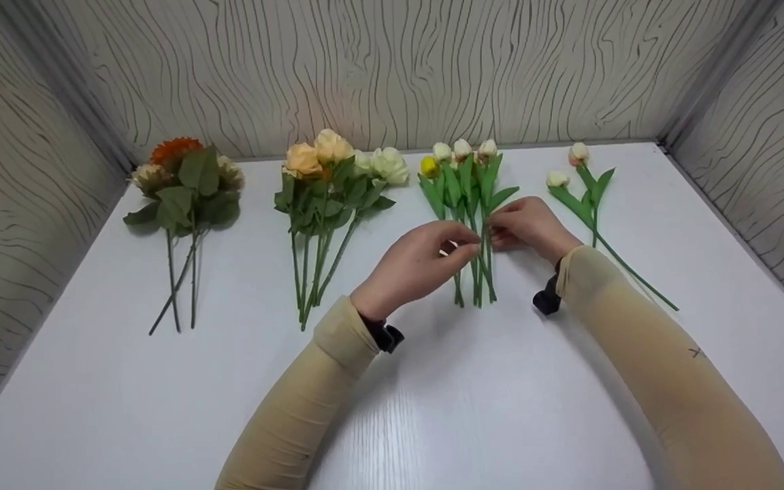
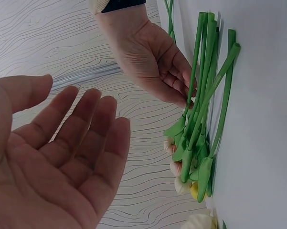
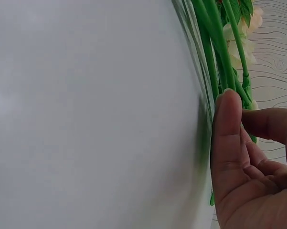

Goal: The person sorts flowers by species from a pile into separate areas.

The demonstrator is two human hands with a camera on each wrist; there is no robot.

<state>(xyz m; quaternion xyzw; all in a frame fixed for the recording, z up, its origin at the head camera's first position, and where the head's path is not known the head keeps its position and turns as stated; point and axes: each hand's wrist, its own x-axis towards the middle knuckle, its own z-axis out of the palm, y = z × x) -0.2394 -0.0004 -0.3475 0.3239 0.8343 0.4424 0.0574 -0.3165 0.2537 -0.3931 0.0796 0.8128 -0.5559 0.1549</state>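
A bunch of artificial tulips (image 1: 463,184), white, pale pink and yellow, lies on the white table with its green stems (image 2: 205,81) toward the person. At the right side of this bunch, my right hand (image 1: 531,226) pinches a tulip stem between thumb (image 3: 228,129) and forefinger. My left hand (image 1: 422,262) hovers over the stems from the other side. In the left wrist view its fingers (image 2: 102,133) are loosely bent and spread, with nothing between them. Whether the left fingertips touch a stem is hard to tell.
Two more tulips (image 1: 595,194) lie with crossed stems at the right. Peach and cream roses (image 1: 327,163) lie left of the tulip bunch. Farther left are orange and beige flowers (image 1: 177,153) with dark leaves. A patterned wall (image 1: 392,75) stands behind the white table (image 1: 126,401).
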